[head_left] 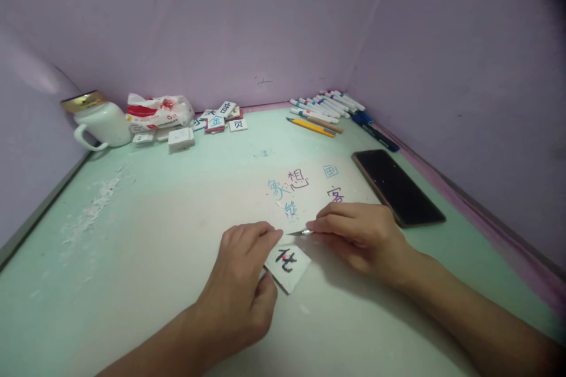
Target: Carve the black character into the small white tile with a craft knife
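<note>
Left fingers: we see our left hand (242, 283) curled over the near-left side of a small white tile (288, 265), thumb and forefinger closed on its edges, so it is pinched and pressed to the table.
Right fingers: our right hand (358, 235) has its fingertips bunched tight round a thin craft knife (302, 232); only the metal tip shows past them, pointing left.
Knife tip: we find it just above the tile's far corner, very close to our left forefinger; whether it touches the tile we cannot tell.
Tile: it lies flat and turned cornerwise between our two hands, bearing a black character with a small red mark.
Table: the pale green table (145, 230) carries coloured characters (305, 185) written on its surface just beyond our hands.
Phone: a dark phone (397, 186) lies face up just past our right hand.
Far right: a row of marker pens (328, 106), with a yellow pencil (311, 126) beside them.
Far middle: a heap of character tiles (223, 116) by the wall.
Far left: a white jar (99, 119) with a gold lid, next to a red and white packet (159, 111).
Left edge: white crumbs (92, 209) scattered over the table.
</note>
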Tool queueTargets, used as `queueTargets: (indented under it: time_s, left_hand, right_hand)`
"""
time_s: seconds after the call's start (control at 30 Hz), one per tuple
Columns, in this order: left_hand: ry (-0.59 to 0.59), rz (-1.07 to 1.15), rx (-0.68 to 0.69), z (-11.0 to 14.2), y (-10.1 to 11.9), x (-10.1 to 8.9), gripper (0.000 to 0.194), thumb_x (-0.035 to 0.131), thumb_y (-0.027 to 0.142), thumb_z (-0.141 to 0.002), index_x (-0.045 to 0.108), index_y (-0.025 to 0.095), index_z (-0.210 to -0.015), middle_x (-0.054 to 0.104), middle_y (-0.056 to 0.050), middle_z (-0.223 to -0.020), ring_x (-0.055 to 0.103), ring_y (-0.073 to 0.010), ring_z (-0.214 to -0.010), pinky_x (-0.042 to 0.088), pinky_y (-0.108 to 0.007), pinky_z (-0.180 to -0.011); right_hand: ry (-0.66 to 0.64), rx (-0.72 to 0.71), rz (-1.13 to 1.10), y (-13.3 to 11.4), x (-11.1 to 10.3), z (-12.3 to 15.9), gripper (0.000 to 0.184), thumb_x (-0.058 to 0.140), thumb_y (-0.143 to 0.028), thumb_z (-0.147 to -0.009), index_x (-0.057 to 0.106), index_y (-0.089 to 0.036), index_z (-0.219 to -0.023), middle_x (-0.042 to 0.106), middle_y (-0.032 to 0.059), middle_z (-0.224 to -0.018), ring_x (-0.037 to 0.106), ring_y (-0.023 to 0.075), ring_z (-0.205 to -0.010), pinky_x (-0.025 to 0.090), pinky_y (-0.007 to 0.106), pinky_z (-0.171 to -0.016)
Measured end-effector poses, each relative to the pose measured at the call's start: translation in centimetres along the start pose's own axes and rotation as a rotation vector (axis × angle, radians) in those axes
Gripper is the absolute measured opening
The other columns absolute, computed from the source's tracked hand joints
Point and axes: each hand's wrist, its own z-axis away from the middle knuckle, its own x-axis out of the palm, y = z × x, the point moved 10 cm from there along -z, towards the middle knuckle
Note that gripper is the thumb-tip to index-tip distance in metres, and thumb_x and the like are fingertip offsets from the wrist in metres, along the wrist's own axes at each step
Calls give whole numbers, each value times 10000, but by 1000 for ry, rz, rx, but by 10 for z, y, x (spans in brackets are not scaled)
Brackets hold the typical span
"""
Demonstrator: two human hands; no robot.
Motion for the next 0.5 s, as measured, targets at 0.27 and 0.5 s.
queueTargets:
  time_s: [0.27, 0.5]
  left_hand:
    - [-4, -145, 21, -1, 5, 5, 438, 590, 298, -790, 495, 97, -1168, 511, -144, -1036, 468, -292, -959, 388, -505, -843]
    - [6, -83, 32, -5, 8, 4, 397, 509, 172, -761, 515, 94, -1151, 509, -135, -1017, 474, -263, -915, 384, -495, -825]
  right_hand:
    - [-103, -78, 14, -7, 6, 1, 141, 551, -193, -831, 693, -191, -825, 667, 15, -717, 565, 104, -606, 376, 228, -568]
    - [-38, -75, 143, -8, 2, 15, 155, 539, -170, -832, 690, -198, -817, 663, 4, -703, 550, 95, -573, 345, 235, -536]
